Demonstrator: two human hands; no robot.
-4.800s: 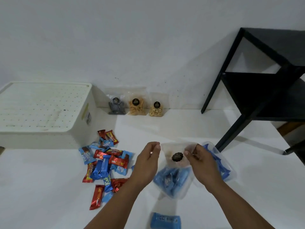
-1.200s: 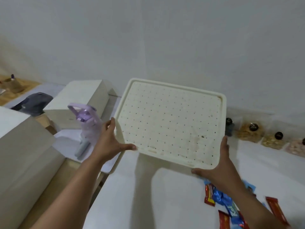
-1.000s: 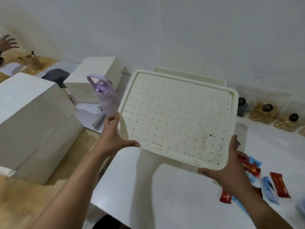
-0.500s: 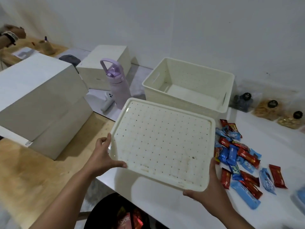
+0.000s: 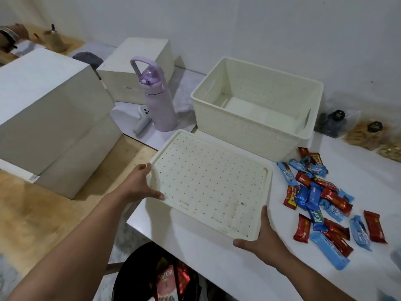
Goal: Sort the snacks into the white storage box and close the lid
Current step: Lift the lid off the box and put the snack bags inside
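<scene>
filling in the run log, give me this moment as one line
both hands: left hand, right hand hold lid | box open, empty | snacks on table

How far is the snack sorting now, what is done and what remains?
Done: the white storage box stands open and empty. In hand: the left hand and right hand hold the lid low over the table. Left: the wrapped snacks and clear snack bags still lie outside; then close the lid.
</scene>
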